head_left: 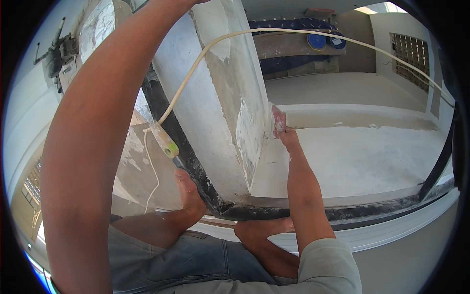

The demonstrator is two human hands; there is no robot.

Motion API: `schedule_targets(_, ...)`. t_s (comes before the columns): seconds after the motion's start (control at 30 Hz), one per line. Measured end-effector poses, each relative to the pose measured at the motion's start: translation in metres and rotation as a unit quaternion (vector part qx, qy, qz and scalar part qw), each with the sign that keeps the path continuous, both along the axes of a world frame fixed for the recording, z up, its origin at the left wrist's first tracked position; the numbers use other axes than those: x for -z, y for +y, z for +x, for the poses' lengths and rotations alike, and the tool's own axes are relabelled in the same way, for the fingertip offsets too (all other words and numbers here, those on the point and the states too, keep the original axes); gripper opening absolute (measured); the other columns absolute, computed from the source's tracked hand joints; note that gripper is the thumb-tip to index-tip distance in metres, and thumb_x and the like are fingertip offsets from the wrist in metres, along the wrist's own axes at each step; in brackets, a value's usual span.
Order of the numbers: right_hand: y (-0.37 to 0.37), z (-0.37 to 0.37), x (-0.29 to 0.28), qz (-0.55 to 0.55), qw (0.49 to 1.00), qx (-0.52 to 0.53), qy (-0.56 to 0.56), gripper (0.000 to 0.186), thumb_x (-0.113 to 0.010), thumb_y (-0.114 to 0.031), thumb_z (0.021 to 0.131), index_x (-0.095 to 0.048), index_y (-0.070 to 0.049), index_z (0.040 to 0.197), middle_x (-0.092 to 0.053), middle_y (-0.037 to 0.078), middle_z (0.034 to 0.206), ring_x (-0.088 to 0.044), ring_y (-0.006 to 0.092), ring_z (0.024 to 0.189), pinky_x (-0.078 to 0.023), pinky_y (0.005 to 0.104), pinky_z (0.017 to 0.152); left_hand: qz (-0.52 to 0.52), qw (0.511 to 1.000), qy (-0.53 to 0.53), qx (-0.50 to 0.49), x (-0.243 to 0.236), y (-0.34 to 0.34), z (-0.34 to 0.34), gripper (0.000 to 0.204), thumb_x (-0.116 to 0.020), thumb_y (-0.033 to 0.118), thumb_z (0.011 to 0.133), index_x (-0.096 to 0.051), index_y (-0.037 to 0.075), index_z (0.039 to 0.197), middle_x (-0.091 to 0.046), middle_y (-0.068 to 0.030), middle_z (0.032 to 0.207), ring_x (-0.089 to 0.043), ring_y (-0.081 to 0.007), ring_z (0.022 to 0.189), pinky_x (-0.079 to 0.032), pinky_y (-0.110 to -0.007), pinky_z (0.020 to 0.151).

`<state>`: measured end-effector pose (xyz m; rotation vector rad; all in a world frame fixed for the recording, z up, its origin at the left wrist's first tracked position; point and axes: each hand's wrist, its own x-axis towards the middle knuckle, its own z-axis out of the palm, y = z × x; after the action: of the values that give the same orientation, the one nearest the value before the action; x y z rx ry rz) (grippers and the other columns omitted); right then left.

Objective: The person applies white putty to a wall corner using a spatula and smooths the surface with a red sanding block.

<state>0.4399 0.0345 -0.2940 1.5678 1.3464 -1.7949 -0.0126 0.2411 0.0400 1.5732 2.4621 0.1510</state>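
My left arm reaches up past the top edge, where only a sliver of my left hand (pixel 195 2) shows and its fingers are hidden. My right hand (pixel 289 134) grips a reddish, dust-whitened flat piece (pixel 279 117) at the corner where a white plastered upright face (pixel 220 98) meets a white ledge (pixel 352 161). Patchy beige and white coating covers these surfaces. A cream cable (pixel 220 39) arches over the work, joining a pale-and-green connector (pixel 169 147) beside the dark edge strip (pixel 181 147) left of the upright face.
My bare feet (pixel 188 193) rest by a dark rail (pixel 352 213) above white slatted panelling (pixel 401 235). At the back are a plank (pixel 284 46) with blue lidded buckets (pixel 316 42) and a grilled window (pixel 409 59). A dark metal fitting (pixel 56 56) stands at far left.
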Motion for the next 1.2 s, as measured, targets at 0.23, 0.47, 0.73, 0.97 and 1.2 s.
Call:
schedule_targets(0.23,-0.016,-0.004,-0.003,-0.035,0.996,-0.074,0.022,0.040,-0.073,-0.033,0.080,-0.076,-0.005,0.109,-0.075,0.021,0.101,-0.071,0.0371,0.098,-0.054,0.0428,0.087,0.011,0.999,0.046,0.016,0.007,0.003,-0.001,0.077,-0.038,0.063,0.100,-0.074,-0.005,0.092,-0.070,-0.0302,0.092,-0.067,-0.0471,0.090,-0.051,-0.052,0.084)
schedule_targets(0.47,-0.006,-0.012,-0.015,-0.071,0.991,-0.110,-0.014,0.039,-0.066,-0.013,0.070,-0.072,0.010,0.101,-0.072,0.025,0.095,-0.070,0.0337,0.087,-0.053,0.0407,0.076,0.034,0.999,0.025,0.029,0.005,0.002,0.000,0.076,-0.038,0.063,0.100,-0.074,-0.003,0.093,-0.069,-0.0314,0.090,-0.066,-0.0493,0.090,-0.050,-0.054,0.083)
schedule_targets(0.73,0.009,-0.024,-0.083,-0.162,0.986,-0.039,-0.002,0.036,-0.062,-0.005,0.069,-0.069,0.011,0.100,-0.069,0.018,0.082,-0.066,0.0273,0.066,-0.051,0.0384,0.059,0.008,1.000,0.026,0.011,-0.002,0.000,-0.001,0.077,-0.038,0.064,0.100,-0.075,-0.003,0.093,-0.070,-0.0308,0.091,-0.067,-0.0487,0.089,-0.051,-0.054,0.082)
schedule_targets(0.97,0.017,-0.021,-0.119,-0.196,0.980,-0.040,-0.013,0.042,-0.065,-0.005,0.070,-0.064,0.013,0.108,-0.069,0.020,0.092,-0.068,0.0272,0.076,-0.052,0.0381,0.063,0.006,1.000,0.028,-0.001,0.004,-0.003,-0.001,0.081,-0.035,0.067,0.099,-0.074,-0.003,0.099,-0.071,-0.0304,0.099,-0.066,-0.0485,0.097,-0.050,-0.054,0.087)
schedule_targets(1.2,0.014,-0.011,-0.164,-0.225,0.974,-0.004,0.018,0.047,-0.068,-0.003,0.069,-0.061,0.012,0.114,-0.070,0.018,0.093,-0.068,0.0271,0.075,-0.053,0.0366,0.064,-0.006,1.000,0.004,-0.004,-0.002,-0.001,0.001,0.083,-0.033,0.068,0.099,-0.074,-0.004,0.099,-0.070,-0.0308,0.100,-0.066,-0.0480,0.099,-0.050,-0.054,0.089)
